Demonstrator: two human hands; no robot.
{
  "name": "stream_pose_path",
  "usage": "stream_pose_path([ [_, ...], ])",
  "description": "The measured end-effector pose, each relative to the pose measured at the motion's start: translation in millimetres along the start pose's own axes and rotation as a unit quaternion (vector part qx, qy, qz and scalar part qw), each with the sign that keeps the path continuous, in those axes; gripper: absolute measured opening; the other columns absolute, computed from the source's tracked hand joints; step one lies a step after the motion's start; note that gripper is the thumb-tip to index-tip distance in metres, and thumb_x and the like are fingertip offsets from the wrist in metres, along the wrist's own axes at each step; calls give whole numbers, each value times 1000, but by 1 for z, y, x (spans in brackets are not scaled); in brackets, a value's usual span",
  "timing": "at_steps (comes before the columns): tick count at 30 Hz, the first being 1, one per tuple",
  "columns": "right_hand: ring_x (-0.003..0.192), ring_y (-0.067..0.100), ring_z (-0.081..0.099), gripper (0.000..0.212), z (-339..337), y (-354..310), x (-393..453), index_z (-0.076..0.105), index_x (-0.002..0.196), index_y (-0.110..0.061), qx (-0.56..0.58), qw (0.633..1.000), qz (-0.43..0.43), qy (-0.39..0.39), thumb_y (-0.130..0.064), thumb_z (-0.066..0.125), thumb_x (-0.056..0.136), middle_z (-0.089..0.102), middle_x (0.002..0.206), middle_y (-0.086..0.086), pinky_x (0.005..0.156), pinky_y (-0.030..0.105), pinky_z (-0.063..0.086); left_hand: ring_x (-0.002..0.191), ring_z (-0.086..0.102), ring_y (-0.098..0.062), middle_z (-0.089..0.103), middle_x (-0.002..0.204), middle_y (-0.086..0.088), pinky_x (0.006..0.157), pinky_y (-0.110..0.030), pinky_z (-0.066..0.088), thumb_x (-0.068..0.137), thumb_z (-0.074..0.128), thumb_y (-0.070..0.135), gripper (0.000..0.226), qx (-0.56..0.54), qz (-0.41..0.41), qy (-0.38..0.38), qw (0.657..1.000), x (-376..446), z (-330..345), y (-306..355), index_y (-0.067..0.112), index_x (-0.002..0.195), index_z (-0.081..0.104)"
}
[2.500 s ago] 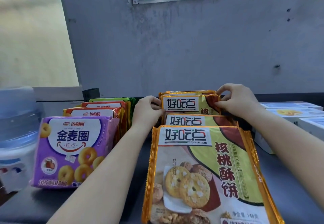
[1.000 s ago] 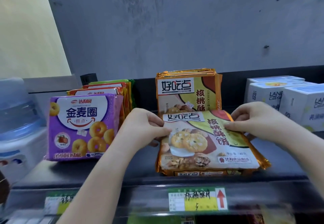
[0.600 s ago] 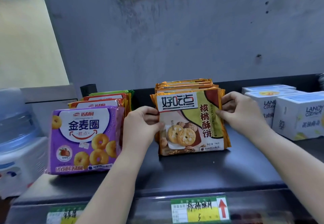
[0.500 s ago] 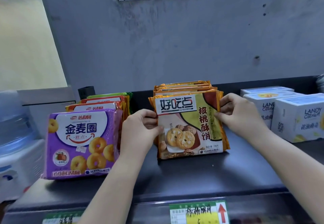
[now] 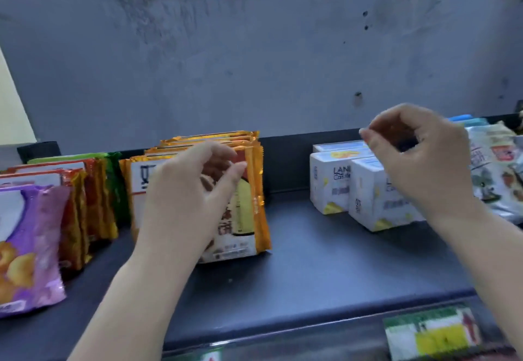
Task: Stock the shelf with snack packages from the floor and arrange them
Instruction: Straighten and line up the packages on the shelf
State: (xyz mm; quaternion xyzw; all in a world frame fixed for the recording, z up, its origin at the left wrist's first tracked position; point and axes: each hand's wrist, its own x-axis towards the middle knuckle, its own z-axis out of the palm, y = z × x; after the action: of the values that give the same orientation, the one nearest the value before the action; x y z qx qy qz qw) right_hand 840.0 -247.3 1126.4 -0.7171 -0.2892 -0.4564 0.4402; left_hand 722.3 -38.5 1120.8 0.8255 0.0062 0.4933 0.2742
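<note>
The left hand (image 5: 186,199) blocks most of the front cookie pack (image 5: 252,205), so the label is unreadable. The purple pack (image 5: 31,244) is cut off at the left edge, and the price tag (image 5: 433,332) is too blurry to read.

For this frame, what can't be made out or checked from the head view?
- Front cookie pack: label mostly hidden behind the left hand.
- Price tag: writing blurred.
- Purple pack: cut off by the left edge.
- White boxes: partly hidden by the right hand.
- Floor stock: out of view.
</note>
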Motion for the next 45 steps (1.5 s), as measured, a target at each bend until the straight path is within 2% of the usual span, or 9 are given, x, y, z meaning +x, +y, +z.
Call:
stream_pose_path([
  [7,68,1,63,10,-56,88,48,67,82,-24,-106,968,53,-222,-30,71,75,66,73,-11,64,10,43,83,67,-9,72,89,3,76,-14,47,84,63,25,19,74,-29,-80,994,25,100,57,13,97,71],
  [10,106,15,60,54,-64,111,56,57,119,-29,-116,914,123,-368,-44,72,69,62,121,-5,95,32,45,86,62,-18,68,91,-7,79,-27,48,90,54,29,23,112,-119,-180,970,37,135,66,10,89,65],
  [13,126,17,46,86,-58,118,55,33,141,-24,-121,865,141,-465,-45,74,68,44,142,-3,96,26,38,60,43,-13,48,67,0,52,-26,31,92,44,41,40,165,-208,-252,930,43,160,69,13,64,43],
  [17,113,20,49,85,-51,128,59,35,138,-19,-158,852,150,-476,-42,76,67,49,134,2,83,26,37,80,53,-17,62,92,-3,59,-25,37,91,46,43,33,76,-281,-256,922,41,178,75,13,93,60],
  [26,97,17,59,56,-38,130,52,57,110,-17,-58,865,202,-456,-36,81,63,62,108,-1,83,29,49,70,56,-10,69,85,-3,57,-19,40,89,53,38,32,-1,-263,-240,934,37,182,72,9,88,67],
  [30,75,6,60,33,-42,136,50,56,80,-22,33,855,258,-449,-25,83,62,63,83,-8,59,20,45,70,59,-7,66,77,7,57,-16,43,89,53,40,26,-19,-247,-255,935,37,186,72,18,88,66],
  [39,89,19,63,45,-46,133,52,59,93,-12,-11,852,278,-443,-28,84,59,67,104,6,73,30,50,67,54,1,64,84,7,53,-10,40,90,48,44,25,7,-218,-248,944,32,192,71,22,84,59],
  [43,126,19,47,81,-67,119,52,39,137,-15,-67,898,187,-393,-37,77,68,48,140,2,99,30,38,122,52,-15,52,137,-1,95,-23,39,90,49,42,48,77,-120,-164,976,28,182,93,17,131,46],
  [45,118,11,53,64,-94,111,59,50,130,-25,-55,924,139,-353,-38,74,72,56,132,-7,91,23,40,112,59,-9,63,119,5,89,-19,41,89,54,35,42,41,-64,-104,992,31,176,113,18,127,52],
])
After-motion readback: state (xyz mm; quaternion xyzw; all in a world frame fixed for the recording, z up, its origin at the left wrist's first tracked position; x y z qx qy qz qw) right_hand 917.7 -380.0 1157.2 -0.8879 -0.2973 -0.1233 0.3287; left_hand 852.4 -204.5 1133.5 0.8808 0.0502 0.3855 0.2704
